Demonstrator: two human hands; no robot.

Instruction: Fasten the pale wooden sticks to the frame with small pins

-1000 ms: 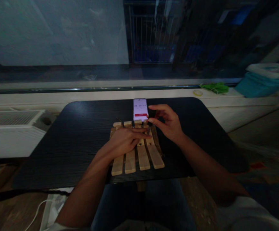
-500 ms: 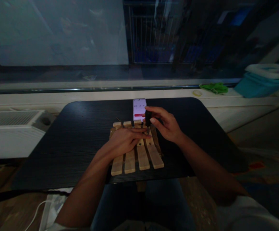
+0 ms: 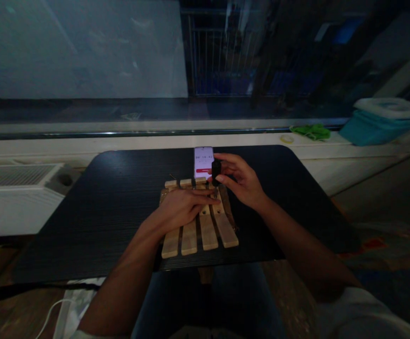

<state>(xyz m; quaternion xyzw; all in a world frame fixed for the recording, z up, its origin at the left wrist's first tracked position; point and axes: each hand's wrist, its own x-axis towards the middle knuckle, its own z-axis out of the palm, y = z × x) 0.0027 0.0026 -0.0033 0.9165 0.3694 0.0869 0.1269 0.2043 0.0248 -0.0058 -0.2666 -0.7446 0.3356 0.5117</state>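
Several pale wooden slats (image 3: 209, 231) lie side by side on the dark table, joined across brown crosspieces, with small dark holes in some. My left hand (image 3: 181, 207) rests across their upper part, fingers stretched toward the right-hand slat. Between my right hand's (image 3: 242, 181) thumb and fingers is a short, thick black handle (image 3: 216, 172), held upright, apparently a stubby screwdriver. Its lower end points down at the rightmost slat, beside my left fingertips. Whether a screw sits under the tip is too dark to make out.
Behind the slats a lit phone (image 3: 204, 160) shows a running timer. The dark table (image 3: 127, 179) has rounded corners and stands against a windowsill with a green cloth (image 3: 310, 132), a tape roll (image 3: 286, 139) and a teal box (image 3: 374, 127). A white radiator (image 3: 10, 202) is at left.
Both hands keep almost the same pose, with the black handle still upright over the rightmost slat. My right fingers have shifted slightly around it. The whole view has moved a little.
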